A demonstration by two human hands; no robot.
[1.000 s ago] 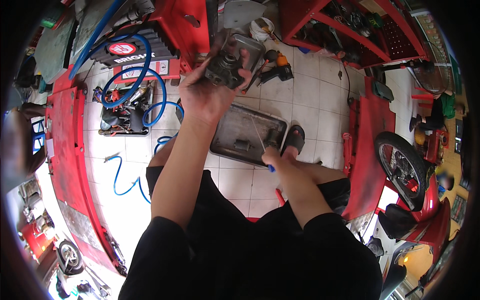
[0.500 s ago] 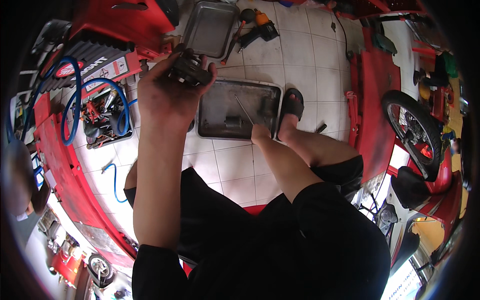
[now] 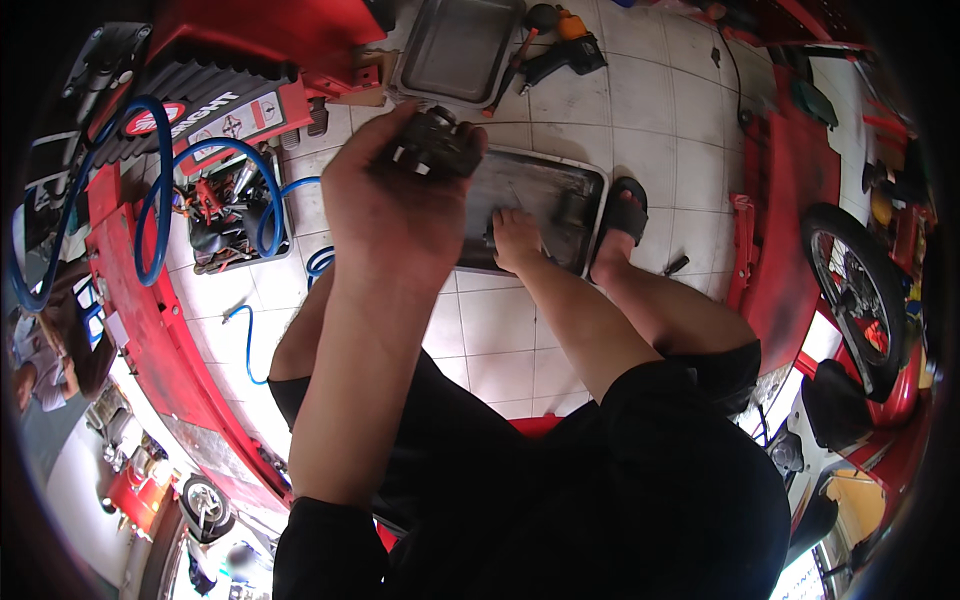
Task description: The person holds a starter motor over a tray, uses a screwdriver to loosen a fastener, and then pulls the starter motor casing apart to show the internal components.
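My left hand (image 3: 395, 195) is raised over the left end of a shallow metal tray (image 3: 600, 200). Its fingers are closed around a dark, blocky metal part (image 3: 430, 145) that resembles a brake caliper. Down inside the tray, my right hand (image 3: 516, 240) reaches over a small dark cylindrical part (image 3: 489, 236), fingers bent down onto it; most of this part is hidden under the hand. Another dark part (image 3: 572, 205) lies toward the tray's right end, hard to make out.
Beyond lie a second tray (image 3: 400, 75), a hammer (image 3: 514, 70) and a black-and-orange power tool (image 3: 568, 55). On the left are a tool bin (image 3: 235, 215) and coiled blue hose (image 3: 165, 200). My sandalled foot (image 3: 622, 215) is right of the near tray; a motorcycle wheel (image 3: 850, 290) stands farther right.
The view has shifted, so the scene sits farther right. My right hand has left the thin metal rod it held and moved left onto the cylindrical part. My left hand still holds the blocky part.
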